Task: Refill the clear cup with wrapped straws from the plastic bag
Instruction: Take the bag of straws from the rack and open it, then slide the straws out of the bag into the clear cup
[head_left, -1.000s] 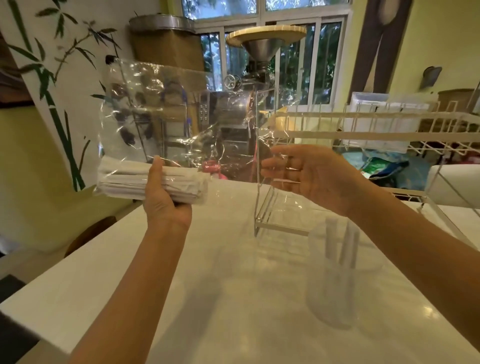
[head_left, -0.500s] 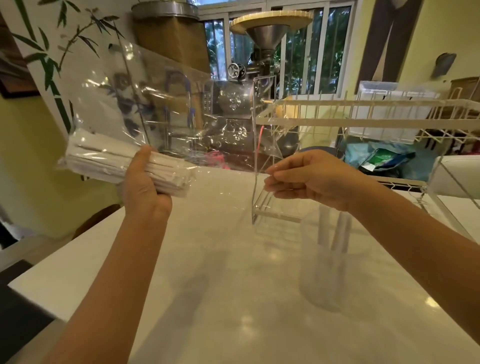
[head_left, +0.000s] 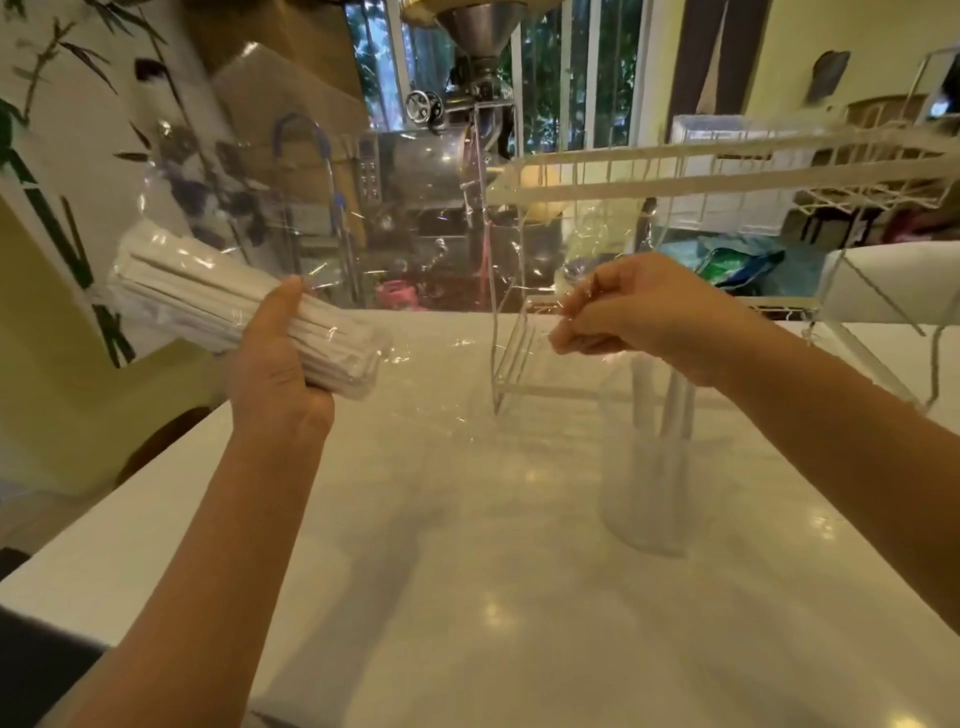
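Observation:
My left hand (head_left: 275, 374) grips a bundle of white wrapped straws (head_left: 208, 301) through the clear plastic bag (head_left: 322, 218), held above the counter's left side. The bundle slants down to the right. The bag's loose film stretches rightward to my right hand (head_left: 639, 317), whose fingers pinch its edge. Below and right of that hand stands the clear cup (head_left: 649, 488) on the white counter (head_left: 467, 597), with a few wrapped straws upright in it.
A clear acrylic stand (head_left: 514, 364) sits on the counter just behind the cup. A white wire rack (head_left: 727, 171) spans the right side above the counter. A metal machine (head_left: 441, 171) stands beyond the far edge. The counter drops off at the left.
My right hand has closed its fingers onto the bag's edge. My left hand has tilted the straw bundle so it slopes down to the right. The view has dipped lower.

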